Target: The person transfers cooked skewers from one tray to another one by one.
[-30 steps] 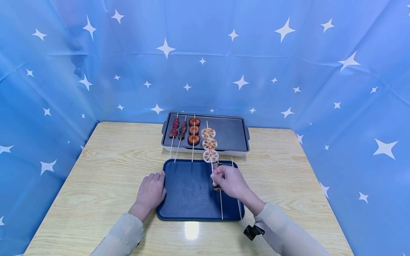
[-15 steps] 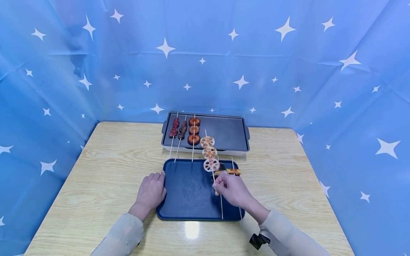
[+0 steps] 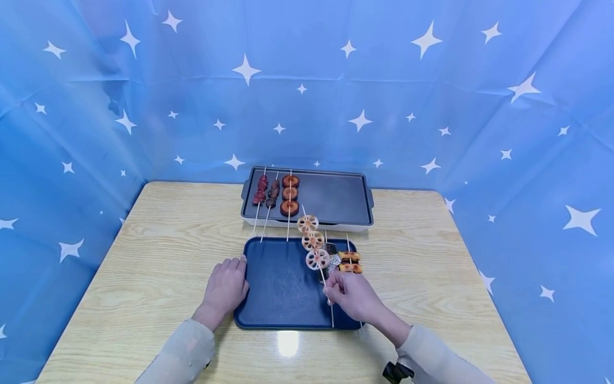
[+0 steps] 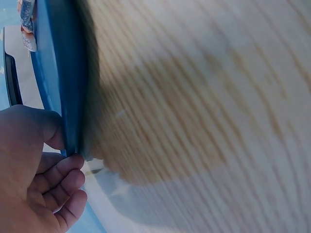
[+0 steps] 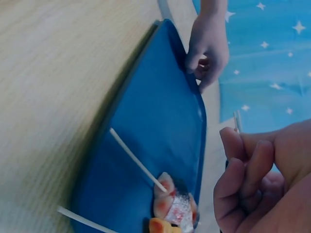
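Observation:
My right hand (image 3: 352,294) pinches the bare stick of a lotus root skewer (image 3: 313,241) between thumb and fingers. Its three holed slices stretch from the front edge of the griddle to over the blue tray (image 3: 283,298). My left hand (image 3: 227,285) holds the tray's left edge, thumb and fingers on either side of the rim (image 4: 73,97) in the left wrist view. On the tray's right side lie a skewer of dark-skinned, silvery pieces (image 3: 334,260), partly hidden by the lotus slices and hand, and a skewer of yellow browned pieces (image 3: 350,256).
Behind the tray stands a dark griddle (image 3: 336,197) with a white base. On its left part lie two meat skewers (image 3: 260,191) (image 3: 273,193) and a skewer of three round brown slices (image 3: 290,194). A starry blue cloth (image 3: 307,122) hangs around the wooden table (image 3: 158,256).
My right hand has drawn the lotus root skewer back from the griddle toward me, over the tray. The yellow pieces have come into sight. My left hand stays at the tray's edge.

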`<action>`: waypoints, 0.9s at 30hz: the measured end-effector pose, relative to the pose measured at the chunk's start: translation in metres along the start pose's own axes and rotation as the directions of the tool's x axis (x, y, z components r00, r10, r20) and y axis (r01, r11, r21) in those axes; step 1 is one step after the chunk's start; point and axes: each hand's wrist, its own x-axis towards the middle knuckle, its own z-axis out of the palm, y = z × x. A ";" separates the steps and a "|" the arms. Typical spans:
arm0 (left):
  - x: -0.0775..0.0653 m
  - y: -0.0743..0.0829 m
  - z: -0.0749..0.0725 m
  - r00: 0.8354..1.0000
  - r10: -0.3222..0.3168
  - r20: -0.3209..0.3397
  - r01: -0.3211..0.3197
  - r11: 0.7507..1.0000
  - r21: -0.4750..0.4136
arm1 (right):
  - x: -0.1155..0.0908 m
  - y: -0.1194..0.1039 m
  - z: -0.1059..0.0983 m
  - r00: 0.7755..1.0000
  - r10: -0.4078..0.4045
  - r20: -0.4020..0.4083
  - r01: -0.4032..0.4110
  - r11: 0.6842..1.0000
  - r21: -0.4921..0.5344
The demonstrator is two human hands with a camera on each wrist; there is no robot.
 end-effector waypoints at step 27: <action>0.000 0.000 0.000 1.000 0.003 -0.004 -0.003 1.000 -0.002 | -0.020 0.016 0.027 0.996 -0.003 0.089 0.004 1.000 -0.016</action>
